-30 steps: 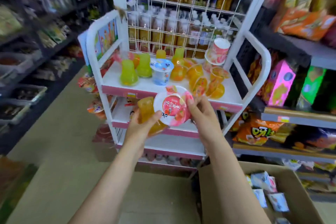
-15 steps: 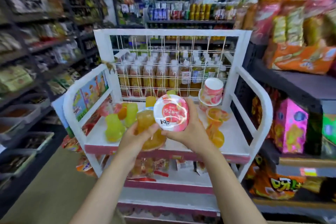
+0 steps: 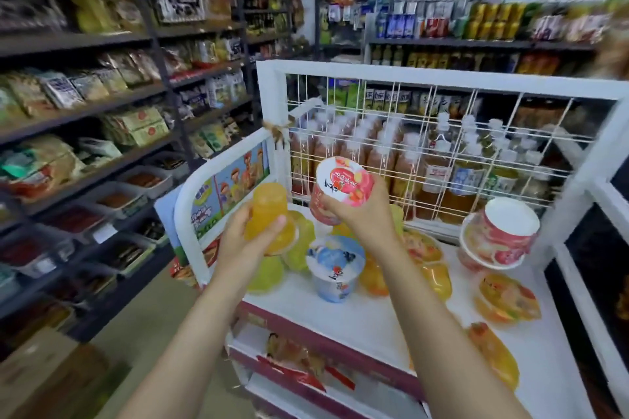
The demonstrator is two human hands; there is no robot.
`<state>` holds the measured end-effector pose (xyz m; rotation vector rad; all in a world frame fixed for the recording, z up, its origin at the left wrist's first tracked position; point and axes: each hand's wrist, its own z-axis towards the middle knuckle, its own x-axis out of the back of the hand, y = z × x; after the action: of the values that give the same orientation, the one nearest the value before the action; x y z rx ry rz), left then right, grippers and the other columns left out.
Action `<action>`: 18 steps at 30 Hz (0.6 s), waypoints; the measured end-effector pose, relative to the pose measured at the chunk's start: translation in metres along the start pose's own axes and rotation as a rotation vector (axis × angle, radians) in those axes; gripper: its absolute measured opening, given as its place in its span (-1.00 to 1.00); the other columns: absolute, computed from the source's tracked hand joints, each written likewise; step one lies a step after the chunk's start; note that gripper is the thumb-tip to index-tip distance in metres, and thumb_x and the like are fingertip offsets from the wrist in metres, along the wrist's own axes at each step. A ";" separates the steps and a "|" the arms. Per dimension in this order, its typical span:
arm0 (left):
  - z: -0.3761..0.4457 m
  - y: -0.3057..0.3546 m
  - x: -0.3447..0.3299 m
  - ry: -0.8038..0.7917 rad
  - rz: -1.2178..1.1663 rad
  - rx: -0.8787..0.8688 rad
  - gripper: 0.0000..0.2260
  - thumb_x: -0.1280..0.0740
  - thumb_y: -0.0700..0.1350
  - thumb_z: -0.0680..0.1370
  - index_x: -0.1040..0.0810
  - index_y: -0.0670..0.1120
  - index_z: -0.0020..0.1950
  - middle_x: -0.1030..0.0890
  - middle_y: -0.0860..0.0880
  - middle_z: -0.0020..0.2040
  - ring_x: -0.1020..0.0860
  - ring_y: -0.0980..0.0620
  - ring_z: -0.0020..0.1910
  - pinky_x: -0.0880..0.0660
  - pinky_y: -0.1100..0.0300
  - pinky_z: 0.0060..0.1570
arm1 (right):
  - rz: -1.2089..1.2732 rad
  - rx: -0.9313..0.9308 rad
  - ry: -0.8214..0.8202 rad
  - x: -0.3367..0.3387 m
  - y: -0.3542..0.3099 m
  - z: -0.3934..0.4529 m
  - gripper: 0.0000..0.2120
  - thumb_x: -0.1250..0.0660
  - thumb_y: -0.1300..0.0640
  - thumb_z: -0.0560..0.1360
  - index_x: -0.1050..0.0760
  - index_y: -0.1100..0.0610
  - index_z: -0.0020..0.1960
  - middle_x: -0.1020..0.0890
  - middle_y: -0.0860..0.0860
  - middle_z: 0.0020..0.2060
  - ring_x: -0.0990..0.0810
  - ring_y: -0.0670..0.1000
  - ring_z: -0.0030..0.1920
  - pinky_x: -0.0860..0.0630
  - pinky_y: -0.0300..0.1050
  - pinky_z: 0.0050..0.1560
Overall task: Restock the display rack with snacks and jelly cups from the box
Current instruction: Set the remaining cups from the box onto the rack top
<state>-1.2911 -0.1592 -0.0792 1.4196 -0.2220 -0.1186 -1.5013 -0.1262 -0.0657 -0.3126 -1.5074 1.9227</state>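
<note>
Both hands loaded above rack top shelf.
Left hand (image 3: 252, 238) gripping orange jelly cup (image 3: 269, 214), fingers wrapped round its side, held over yellow-green cups (image 3: 299, 245) at shelf's left end. Right hand (image 3: 364, 214) gripping pink cup (image 3: 340, 190) from below, lid tilted toward camera, raised above blue cup (image 3: 335, 269) standing on white shelf (image 3: 374, 316). Two stacked pink cups (image 3: 500, 235) at shelf's right rear, near wire grid (image 3: 442, 146). Orange cups (image 3: 507, 299) lying loose on right side. Bottles (image 3: 435, 177) behind grid. Lower shelf holding snack packs (image 3: 299, 360). Box out of view.
</note>
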 end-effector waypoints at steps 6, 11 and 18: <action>0.031 -0.008 0.017 0.023 0.122 -0.169 -0.57 -0.35 0.39 0.38 -0.59 0.23 0.17 -0.61 0.16 0.17 -0.58 0.14 0.16 -0.53 0.03 0.15 | -0.230 -0.033 -0.009 -0.041 0.006 0.050 -0.12 -0.54 -0.40 0.07 -0.38 -0.02 0.24 -0.56 -0.07 0.13 -0.60 -0.08 0.07 -0.61 0.02 0.09; 0.061 -0.020 0.019 0.019 0.101 -0.213 -0.75 -0.32 0.34 0.44 -0.57 0.30 0.04 -0.65 0.13 0.04 -0.60 0.15 0.08 -0.54 -0.07 0.14 | -0.600 -0.078 -0.053 -0.059 0.027 0.059 0.00 -0.30 -0.57 0.07 -0.36 0.06 0.30 -0.51 -0.03 0.19 -0.50 0.06 0.24 -0.41 0.20 0.28; 0.087 -0.039 0.017 -0.075 0.028 -0.183 -0.69 -0.36 0.26 0.43 -0.57 0.19 0.10 -0.65 0.16 0.05 -0.60 0.14 0.10 -0.54 -0.03 0.17 | -0.696 -0.277 -0.127 -0.057 0.055 0.064 0.07 -0.29 -0.63 0.09 -0.39 0.18 0.26 -0.55 0.08 0.17 -0.52 0.15 0.23 -0.51 0.11 0.19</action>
<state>-1.2920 -0.2525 -0.1044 1.2310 -0.2855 -0.1648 -1.5136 -0.2178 -0.1090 0.2065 -1.6799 1.2053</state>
